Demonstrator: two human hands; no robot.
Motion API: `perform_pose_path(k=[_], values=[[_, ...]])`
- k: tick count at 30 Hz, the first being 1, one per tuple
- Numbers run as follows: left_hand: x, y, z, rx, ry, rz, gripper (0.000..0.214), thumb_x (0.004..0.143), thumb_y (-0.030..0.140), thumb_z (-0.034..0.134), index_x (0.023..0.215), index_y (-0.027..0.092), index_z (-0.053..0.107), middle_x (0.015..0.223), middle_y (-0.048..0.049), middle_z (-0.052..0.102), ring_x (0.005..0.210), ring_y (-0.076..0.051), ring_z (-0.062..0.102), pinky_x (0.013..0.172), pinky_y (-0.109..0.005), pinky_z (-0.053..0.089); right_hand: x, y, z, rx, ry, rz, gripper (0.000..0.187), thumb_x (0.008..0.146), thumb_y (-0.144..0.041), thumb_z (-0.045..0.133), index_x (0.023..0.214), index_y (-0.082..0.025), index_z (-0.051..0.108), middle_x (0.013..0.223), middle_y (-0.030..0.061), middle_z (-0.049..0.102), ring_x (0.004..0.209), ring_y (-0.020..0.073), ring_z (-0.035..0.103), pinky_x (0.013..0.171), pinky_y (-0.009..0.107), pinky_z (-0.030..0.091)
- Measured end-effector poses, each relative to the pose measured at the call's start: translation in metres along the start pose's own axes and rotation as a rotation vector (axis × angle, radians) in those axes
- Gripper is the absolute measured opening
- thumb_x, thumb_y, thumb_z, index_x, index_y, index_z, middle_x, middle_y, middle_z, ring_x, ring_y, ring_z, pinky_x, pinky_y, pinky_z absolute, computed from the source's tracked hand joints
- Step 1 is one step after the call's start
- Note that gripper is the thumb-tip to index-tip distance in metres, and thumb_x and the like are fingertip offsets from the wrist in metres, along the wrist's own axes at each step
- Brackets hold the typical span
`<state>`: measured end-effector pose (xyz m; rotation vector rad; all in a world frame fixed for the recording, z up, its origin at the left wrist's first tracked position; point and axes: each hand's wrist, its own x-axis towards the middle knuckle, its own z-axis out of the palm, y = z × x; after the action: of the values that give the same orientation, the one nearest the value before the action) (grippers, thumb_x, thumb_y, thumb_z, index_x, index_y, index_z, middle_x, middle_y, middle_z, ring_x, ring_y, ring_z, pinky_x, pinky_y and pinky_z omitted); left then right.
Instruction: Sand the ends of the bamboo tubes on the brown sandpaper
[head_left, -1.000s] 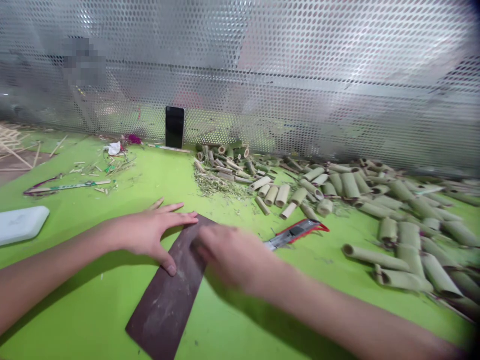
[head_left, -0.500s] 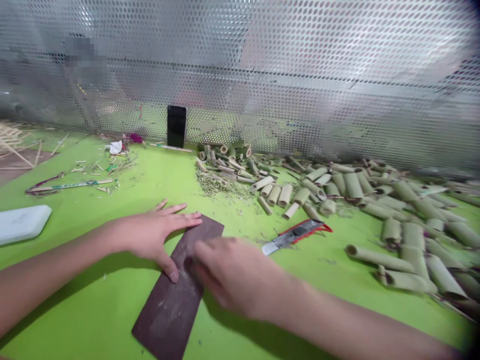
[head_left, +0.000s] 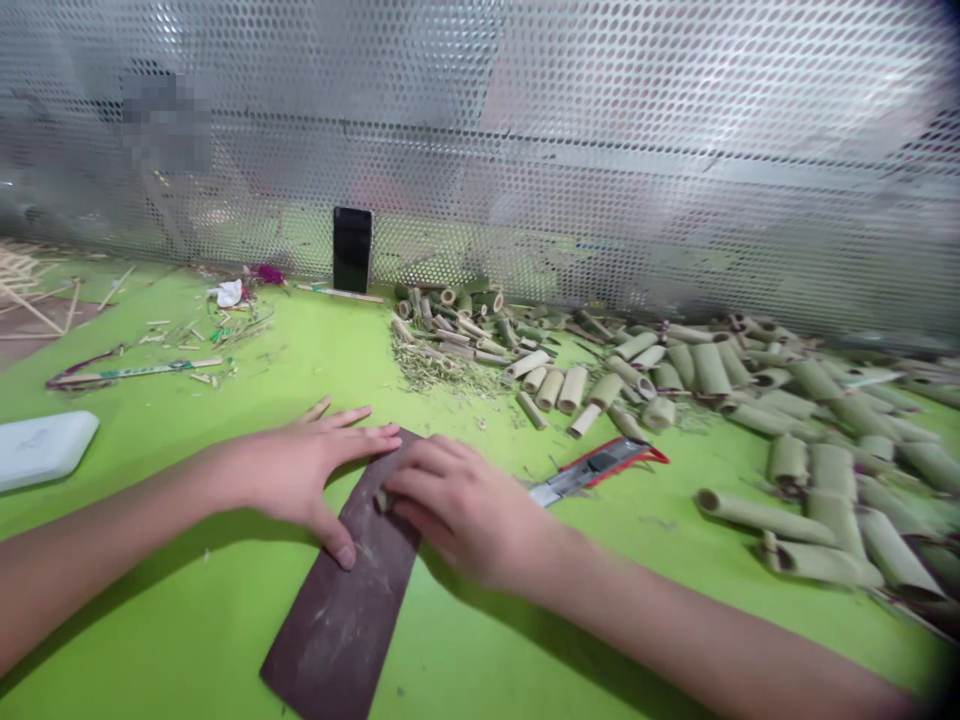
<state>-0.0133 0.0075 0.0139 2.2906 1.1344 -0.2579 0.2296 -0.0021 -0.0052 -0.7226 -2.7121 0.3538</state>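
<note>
A dark brown sheet of sandpaper [head_left: 337,630], streaked with pale dust, lies on the green table. My left hand [head_left: 300,475] rests on its left side with fingers spread, fingertips at the far edge and thumb on the sheet. Against the upper part of the sheet, my right hand [head_left: 465,510] is closed around a short bamboo piece [head_left: 383,500]; only its end shows past the fingers. Just beyond the right hand lies a red and grey utility knife [head_left: 600,468].
Many cut bamboo tubes [head_left: 709,370] and shavings spread over the right and back. A phone [head_left: 352,250] leans on the perforated metal screen [head_left: 637,200]. At left are a white case [head_left: 45,450], a marked stick [head_left: 142,369] and crumpled tissue [head_left: 228,293].
My right hand has moved slightly up and away along the sandpaper, and the bamboo piece's end now shows. The left hand has stayed in place.
</note>
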Motion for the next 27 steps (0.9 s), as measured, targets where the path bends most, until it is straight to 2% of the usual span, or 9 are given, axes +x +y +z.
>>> perform_pose_path(k=[2, 5, 6, 9, 13, 16, 20, 23, 27], values=[[-0.0011, 0.0012, -0.0009, -0.005, -0.009, -0.010, 0.117, 0.070, 0.070, 0.077, 0.162, 0.037, 0.014, 0.170, -0.0030, 0.005, 0.157, -0.036, -0.003, 0.126, -0.064, -0.001, 0.0000, 0.0037, 0.0005, 0.030, 0.001, -0.048, 0.016, 0.099, -0.019, 0.062, 0.111, -0.016, 0.072, 0.107, 0.0096, 0.069, 0.099, 0.0218, 0.063, 0.091, 0.038, 0.054], [-0.0021, 0.0039, -0.0027, -0.018, -0.017, -0.028, 0.120, 0.068, 0.071, 0.078, 0.163, 0.036, 0.012, 0.170, -0.0032, 0.005, 0.157, -0.037, -0.003, 0.126, -0.063, 0.001, -0.0008, 0.0001, 0.0041, -0.015, 0.063, 0.061, 0.014, 0.098, -0.018, 0.062, 0.105, -0.015, 0.073, 0.095, 0.0086, 0.068, 0.085, 0.0191, 0.062, 0.080, 0.034, 0.054], [-0.0021, 0.0047, -0.0029, -0.013, -0.020, -0.032, 0.120, 0.068, 0.071, 0.078, 0.163, 0.036, 0.013, 0.170, -0.0033, 0.005, 0.157, -0.037, -0.003, 0.126, -0.063, 0.000, -0.0012, -0.0019, 0.0058, -0.013, 0.067, 0.034, 0.013, 0.098, -0.019, 0.063, 0.103, -0.015, 0.074, 0.092, 0.0078, 0.068, 0.082, 0.0184, 0.061, 0.078, 0.033, 0.054], [-0.0020, 0.0062, -0.0028, 0.004, -0.027, -0.047, 0.122, 0.066, 0.071, 0.079, 0.163, 0.035, 0.014, 0.170, -0.0045, 0.002, 0.156, -0.037, -0.005, 0.125, -0.064, 0.000, -0.0015, -0.0040, 0.0092, 0.060, 0.021, -0.245, 0.011, 0.097, -0.022, 0.065, 0.101, -0.016, 0.073, 0.091, 0.0054, 0.069, 0.085, 0.0179, 0.062, 0.083, 0.032, 0.052], [-0.0023, 0.0077, -0.0033, -0.003, -0.026, -0.083, 0.129, 0.064, 0.070, 0.081, 0.163, 0.034, 0.007, 0.170, -0.0082, 0.000, 0.156, -0.039, -0.005, 0.125, -0.064, 0.006, 0.0002, 0.0008, 0.0082, -0.035, 0.093, -0.037, 0.012, 0.096, -0.014, 0.062, 0.099, -0.015, 0.074, 0.090, 0.0069, 0.071, 0.080, 0.0184, 0.061, 0.078, 0.034, 0.051], [-0.0026, 0.0086, -0.0043, -0.002, -0.040, -0.094, 0.131, 0.063, 0.069, 0.082, 0.164, 0.032, 0.007, 0.170, -0.0092, -0.001, 0.155, -0.040, -0.007, 0.125, -0.064, 0.007, 0.0014, 0.0016, 0.0072, 0.018, 0.017, -0.234, 0.013, 0.098, -0.024, 0.065, 0.105, -0.018, 0.074, 0.093, 0.0046, 0.072, 0.085, 0.0183, 0.062, 0.084, 0.034, 0.051], [-0.0028, 0.0077, -0.0036, -0.012, -0.030, -0.135, 0.133, 0.061, 0.068, 0.084, 0.163, 0.035, 0.005, 0.170, -0.0091, -0.002, 0.154, -0.044, -0.006, 0.123, -0.068, 0.012, 0.0038, -0.0006, 0.0058, -0.053, 0.101, -0.008, 0.013, 0.096, -0.014, 0.063, 0.100, -0.015, 0.075, 0.090, 0.0076, 0.071, 0.082, 0.0192, 0.061, 0.078, 0.034, 0.051], [-0.0027, 0.0059, -0.0020, -0.003, -0.038, -0.131, 0.136, 0.058, 0.070, 0.085, 0.163, 0.036, 0.005, 0.170, -0.0097, -0.003, 0.153, -0.046, -0.006, 0.122, -0.069, 0.014, 0.0047, -0.0012, 0.0040, 0.026, -0.030, -0.230, 0.012, 0.097, -0.021, 0.065, 0.101, -0.020, 0.075, 0.094, 0.0046, 0.073, 0.090, 0.0189, 0.063, 0.085, 0.033, 0.050], [-0.0023, 0.0057, -0.0020, -0.006, -0.041, -0.147, 0.141, 0.054, 0.070, 0.087, 0.163, 0.037, 0.002, 0.170, -0.0097, -0.003, 0.153, -0.047, -0.007, 0.122, -0.069, 0.016, 0.0024, 0.0014, 0.0021, -0.075, 0.042, 0.015, 0.011, 0.095, -0.016, 0.065, 0.100, -0.017, 0.075, 0.089, 0.0071, 0.070, 0.081, 0.0187, 0.061, 0.078, 0.033, 0.049]])
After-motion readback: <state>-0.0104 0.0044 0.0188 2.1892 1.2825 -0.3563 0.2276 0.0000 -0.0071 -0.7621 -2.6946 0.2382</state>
